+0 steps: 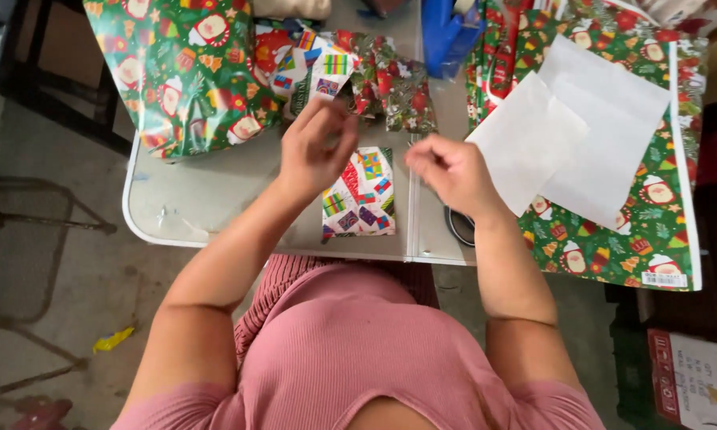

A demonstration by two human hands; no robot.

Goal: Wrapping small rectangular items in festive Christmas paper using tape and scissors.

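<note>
A small flat parcel wrapped in white paper with coloured gift prints lies on the grey table near its front edge. My left hand hovers just above and left of the parcel, fingers curled together. My right hand is to the parcel's right, fingertips pinched; whether something thin is between them I cannot tell. Neither hand touches the parcel.
A big green wrapped package sits at the back left, with smaller wrapped parcels behind my hands. Green gift wrap sheets with white undersides folded over cover the right. A tape roll peeks out under my right wrist. A blue object stands behind.
</note>
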